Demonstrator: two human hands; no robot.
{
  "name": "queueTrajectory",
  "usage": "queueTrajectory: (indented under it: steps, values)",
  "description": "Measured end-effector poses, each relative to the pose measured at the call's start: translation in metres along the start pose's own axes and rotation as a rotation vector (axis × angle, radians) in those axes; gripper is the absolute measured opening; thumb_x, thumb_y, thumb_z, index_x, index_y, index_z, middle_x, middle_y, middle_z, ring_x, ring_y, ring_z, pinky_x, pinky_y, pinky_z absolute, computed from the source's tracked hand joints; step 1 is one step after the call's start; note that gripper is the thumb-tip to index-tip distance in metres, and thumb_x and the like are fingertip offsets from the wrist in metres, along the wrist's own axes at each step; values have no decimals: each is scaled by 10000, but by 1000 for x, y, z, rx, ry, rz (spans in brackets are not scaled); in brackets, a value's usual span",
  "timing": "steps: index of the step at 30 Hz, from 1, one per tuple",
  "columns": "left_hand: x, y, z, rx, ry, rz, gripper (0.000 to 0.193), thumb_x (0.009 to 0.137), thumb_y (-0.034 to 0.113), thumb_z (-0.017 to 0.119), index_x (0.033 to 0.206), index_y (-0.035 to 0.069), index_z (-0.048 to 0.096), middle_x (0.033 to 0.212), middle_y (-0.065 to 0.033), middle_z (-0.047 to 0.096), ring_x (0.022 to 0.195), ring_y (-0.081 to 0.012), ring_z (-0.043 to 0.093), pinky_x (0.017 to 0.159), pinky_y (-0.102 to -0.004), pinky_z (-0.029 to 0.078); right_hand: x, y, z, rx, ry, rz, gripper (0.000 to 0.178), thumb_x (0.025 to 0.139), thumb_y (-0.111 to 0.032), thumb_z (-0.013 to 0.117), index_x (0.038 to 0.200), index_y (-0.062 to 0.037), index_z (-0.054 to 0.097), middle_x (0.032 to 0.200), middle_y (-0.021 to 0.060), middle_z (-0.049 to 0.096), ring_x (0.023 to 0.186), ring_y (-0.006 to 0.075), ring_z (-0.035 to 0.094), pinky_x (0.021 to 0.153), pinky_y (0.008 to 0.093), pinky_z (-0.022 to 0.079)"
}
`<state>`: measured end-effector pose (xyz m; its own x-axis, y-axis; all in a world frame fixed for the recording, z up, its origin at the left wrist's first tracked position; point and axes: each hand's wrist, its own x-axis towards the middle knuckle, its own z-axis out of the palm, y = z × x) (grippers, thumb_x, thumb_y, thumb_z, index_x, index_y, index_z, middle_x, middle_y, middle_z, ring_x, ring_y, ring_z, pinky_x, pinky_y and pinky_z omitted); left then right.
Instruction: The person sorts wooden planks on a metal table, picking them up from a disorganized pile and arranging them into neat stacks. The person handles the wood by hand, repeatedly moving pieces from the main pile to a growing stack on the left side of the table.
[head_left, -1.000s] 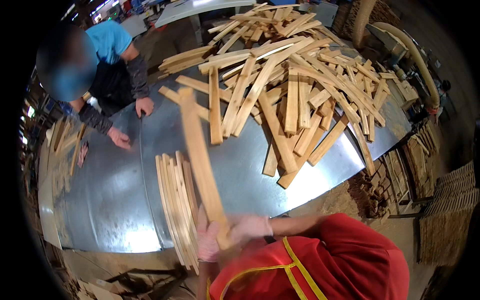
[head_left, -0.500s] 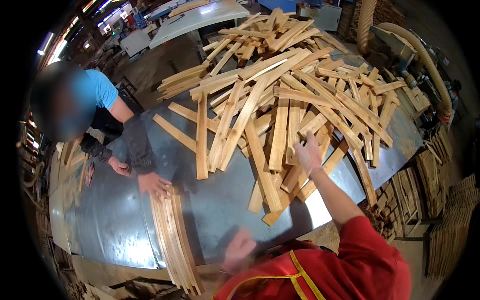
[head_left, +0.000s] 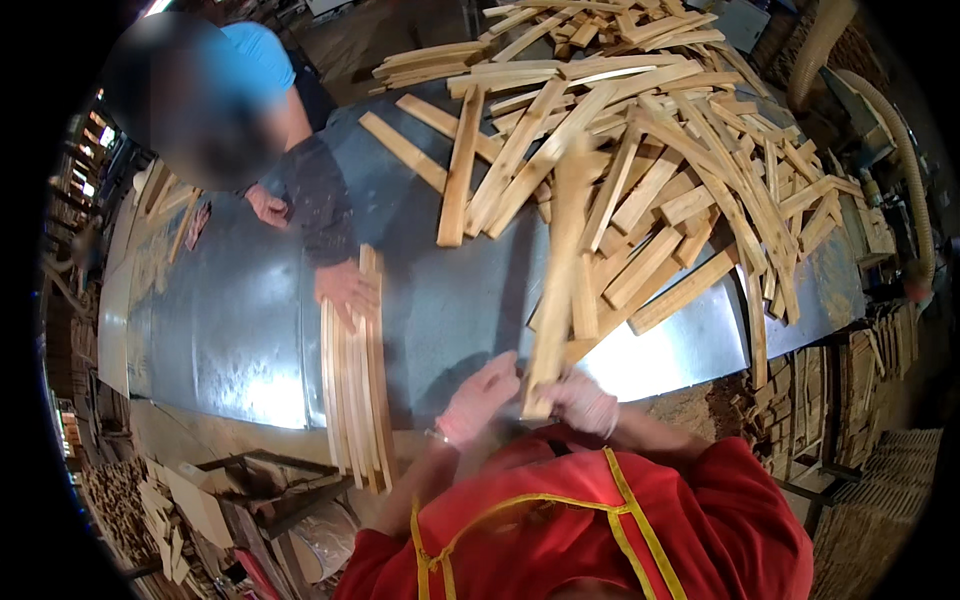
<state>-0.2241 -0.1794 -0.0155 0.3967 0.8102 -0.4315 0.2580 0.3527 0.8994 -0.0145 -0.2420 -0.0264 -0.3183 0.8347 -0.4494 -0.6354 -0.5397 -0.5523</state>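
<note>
In front of my body my right hand (head_left: 585, 402) grips the near end of a wooden slat (head_left: 558, 290), smeared by motion. The slat stretches away from me across the pile's edge, its far part raised over other pieces. Just left of that near end is my left hand (head_left: 482, 398), apart from the wood, fingers loosely bent and holding nothing. Many loose wooden slats (head_left: 650, 180) lie crisscrossed on the metal table (head_left: 240, 340). At the left, a co-worker's hand (head_left: 348, 288) rests on a row of slats (head_left: 352, 390) set side by side, which overhangs the table's near edge.
Across the table at the left leans a co-worker in a blue shirt (head_left: 262, 60) and dark sleeve covers. More wood is stacked at the lower right (head_left: 880, 490) and lower left. A ribbed hose (head_left: 900, 160) hangs at the far right.
My right hand has come back from the pile to my body with a slat. My left hand has risen beside it. The view has shifted; the co-worker's row of slats sits further onto the table.
</note>
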Motion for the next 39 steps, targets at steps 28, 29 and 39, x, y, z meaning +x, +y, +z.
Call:
queueTrajectory:
  steps: [28, 29, 39]
  values:
    - [52, -90, -36, 376, 534, 200, 673, 943, 266, 707, 1530, 38, 469, 1402, -201, 621, 1232, -360, 639, 1029, -431, 532, -42, -194, -131, -1373, 984, -547, 913, 875, -579, 732, 1539, 2, 498, 1551, 245, 545, 1427, 395, 522, 1217, 418, 398]
    - [73, -98, -22, 598, 581, 235, 683, 909, 247, 740, 1496, 22, 474, 1361, -183, 628, 1193, -334, 648, 1005, -425, 537, -48, -239, -154, -1461, 1135, -634, 880, 874, -548, 734, 1524, -1, 504, 1518, 239, 572, 1404, 403, 538, 1190, 439, 431]
    - [100, -24, 41, 1096, 421, 62, 1001, 765, 277, 819, 1619, 81, 335, 1317, -204, 637, 1166, -402, 655, 991, -464, 555, -44, -320, -240, -1451, 1336, -60, 981, 792, -244, 795, 1628, -52, 318, 1454, 285, 582, 1338, 411, 602, 1118, 454, 492]
